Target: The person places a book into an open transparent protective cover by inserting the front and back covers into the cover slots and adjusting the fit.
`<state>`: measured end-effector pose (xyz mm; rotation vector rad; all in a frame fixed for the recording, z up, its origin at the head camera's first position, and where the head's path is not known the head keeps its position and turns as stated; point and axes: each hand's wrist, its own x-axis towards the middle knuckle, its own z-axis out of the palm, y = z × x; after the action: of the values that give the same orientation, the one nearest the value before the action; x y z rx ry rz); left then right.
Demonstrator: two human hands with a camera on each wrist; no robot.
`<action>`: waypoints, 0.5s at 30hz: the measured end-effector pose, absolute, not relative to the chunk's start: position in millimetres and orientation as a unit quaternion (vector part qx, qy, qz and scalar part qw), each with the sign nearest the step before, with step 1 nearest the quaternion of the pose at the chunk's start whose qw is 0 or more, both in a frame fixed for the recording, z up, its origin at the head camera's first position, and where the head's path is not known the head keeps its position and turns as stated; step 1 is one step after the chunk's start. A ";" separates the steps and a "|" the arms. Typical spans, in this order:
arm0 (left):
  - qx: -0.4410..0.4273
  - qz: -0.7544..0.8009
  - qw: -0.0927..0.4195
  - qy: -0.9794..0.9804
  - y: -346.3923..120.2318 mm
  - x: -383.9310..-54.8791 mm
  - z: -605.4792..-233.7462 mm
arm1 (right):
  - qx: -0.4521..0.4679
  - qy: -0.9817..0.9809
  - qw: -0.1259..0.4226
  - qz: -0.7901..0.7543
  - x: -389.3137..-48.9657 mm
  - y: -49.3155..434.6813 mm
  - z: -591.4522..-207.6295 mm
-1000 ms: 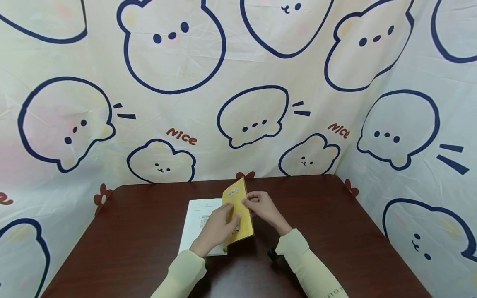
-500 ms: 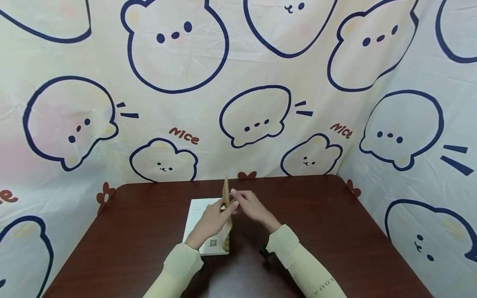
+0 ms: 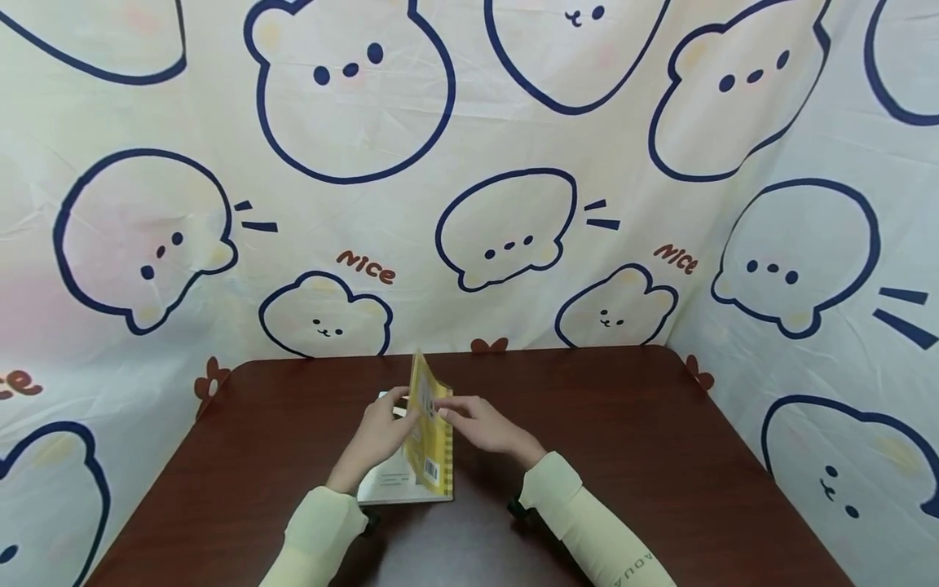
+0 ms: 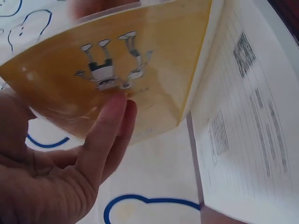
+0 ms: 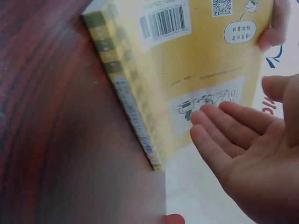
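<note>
A book lies on the table with its yellow cover [image 3: 438, 444] raised on edge; a barcode and a striped spine [image 5: 133, 116] show on its outer side. My left hand [image 3: 376, 432] pinches the cover's free edge, the thumb against the inner face with two cartoon figures [image 4: 107, 72] in the left wrist view. Under the cover lies a white page [image 4: 252, 140] with printed lines and a square code. From the right, my right hand [image 3: 484, 425] holds its fingers extended at the cover's outer face; the palm shows bare in the right wrist view [image 5: 247, 154].
The dark reddish-brown table [image 3: 601, 456] extends around the book on both sides. Behind it hangs a pale cloth [image 3: 506, 310] printed with blue-outlined cartoon heads, and it wraps around the sides too.
The yellow cover has swung leftward, its outer side now facing right. My left hand moved left with it. The right hand let go of the cover's edge and its fingers straightened.
</note>
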<state>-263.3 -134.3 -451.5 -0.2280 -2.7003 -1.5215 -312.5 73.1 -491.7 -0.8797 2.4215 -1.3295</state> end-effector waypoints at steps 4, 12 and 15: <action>-0.064 -0.490 0.037 -0.869 -142.5 -259.3 -452.0 | -0.300 0.843 0.127 -0.428 -309.3 68.3 -498.2; -0.029 -0.376 0.048 -0.925 -162.2 -254.8 -465.2 | -0.315 0.874 0.135 -0.345 -302.6 55.6 -501.1; -0.023 -0.310 0.045 -0.949 -170.1 -255.1 -473.7 | -0.316 0.886 0.139 -0.310 -299.2 50.4 -501.6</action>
<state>-255.1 -170.1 -473.7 -0.0689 -2.8998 -0.9477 -299.2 50.4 -501.6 -0.9144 2.5603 -0.8960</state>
